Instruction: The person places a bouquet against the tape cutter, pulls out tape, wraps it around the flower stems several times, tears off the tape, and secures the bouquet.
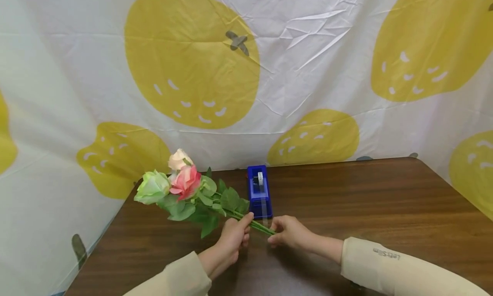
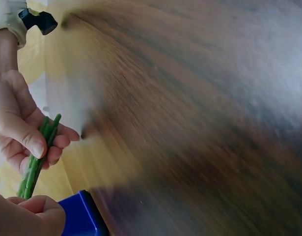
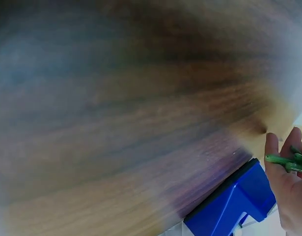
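Observation:
My left hand (image 1: 234, 238) grips a bunch of artificial roses by its green stems (image 1: 262, 227). The blooms point left: a green rose (image 1: 152, 187), a pink rose (image 1: 186, 182) and a cream rose (image 1: 179, 159), with green leaves (image 1: 230, 199) below them. At the cut ends, my right hand (image 1: 290, 232) pinches the stems, its thumb lying across them in the left wrist view. Just beyond the hands stands a blue tape dispenser (image 1: 252, 202) holding a small roll of tape (image 1: 260, 179). A faint clear tape strip (image 1: 265, 221) appears to run from it towards the stems.
Everything is over a dark brown wooden table (image 1: 346, 193) with rounded far corners. Behind it hangs a white cloth (image 1: 316, 73) printed with yellow fruit. The dispenser also shows at the bottom of the right wrist view.

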`<state>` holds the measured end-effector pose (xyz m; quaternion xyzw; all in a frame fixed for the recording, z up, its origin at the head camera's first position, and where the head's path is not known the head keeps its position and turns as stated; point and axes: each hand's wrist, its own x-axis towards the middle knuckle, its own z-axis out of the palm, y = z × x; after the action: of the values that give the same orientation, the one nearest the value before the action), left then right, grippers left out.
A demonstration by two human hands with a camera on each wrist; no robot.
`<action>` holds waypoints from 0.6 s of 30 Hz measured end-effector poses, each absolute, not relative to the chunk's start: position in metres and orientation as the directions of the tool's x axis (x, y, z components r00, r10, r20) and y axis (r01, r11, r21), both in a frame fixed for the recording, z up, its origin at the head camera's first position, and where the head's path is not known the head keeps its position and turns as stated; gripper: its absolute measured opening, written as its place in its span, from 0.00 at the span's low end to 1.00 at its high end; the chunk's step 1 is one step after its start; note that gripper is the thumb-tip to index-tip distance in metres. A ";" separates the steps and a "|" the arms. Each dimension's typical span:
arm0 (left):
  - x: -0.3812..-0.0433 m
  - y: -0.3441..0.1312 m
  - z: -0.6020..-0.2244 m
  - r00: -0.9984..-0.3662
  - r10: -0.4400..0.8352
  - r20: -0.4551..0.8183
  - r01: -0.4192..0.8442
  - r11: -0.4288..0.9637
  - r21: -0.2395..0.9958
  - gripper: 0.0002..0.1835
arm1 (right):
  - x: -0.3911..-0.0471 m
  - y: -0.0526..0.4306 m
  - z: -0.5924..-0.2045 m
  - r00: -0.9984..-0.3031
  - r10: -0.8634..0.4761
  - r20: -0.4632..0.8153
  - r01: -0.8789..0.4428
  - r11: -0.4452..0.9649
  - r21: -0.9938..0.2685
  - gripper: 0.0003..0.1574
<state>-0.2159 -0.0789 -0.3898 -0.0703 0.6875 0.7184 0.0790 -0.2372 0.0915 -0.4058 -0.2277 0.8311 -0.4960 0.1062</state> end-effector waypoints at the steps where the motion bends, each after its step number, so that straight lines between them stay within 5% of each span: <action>1: -0.216 -0.079 -0.390 -0.980 0.022 -0.198 -0.198 -0.040 0.979 0.19 | -0.237 0.091 -0.406 -0.875 -0.482 0.048 -0.273 0.409 -0.871 0.08; 12: -0.219 -0.085 -0.392 -0.982 0.124 -0.143 -0.153 -0.067 0.986 0.17 | -0.243 0.095 -0.404 -0.851 -0.526 -0.002 -0.252 0.411 -0.876 0.08; 18: -0.220 -0.087 -0.393 -0.979 0.139 -0.151 -0.164 -0.082 0.983 0.16 | -0.253 0.103 -0.402 -0.750 -0.650 -0.118 -0.135 0.326 -0.936 0.10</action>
<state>-0.2201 -0.0870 -0.3932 -0.0091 0.6698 0.7353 0.1030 -0.2530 0.1025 -0.4017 -0.2531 0.7761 -0.5224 0.2465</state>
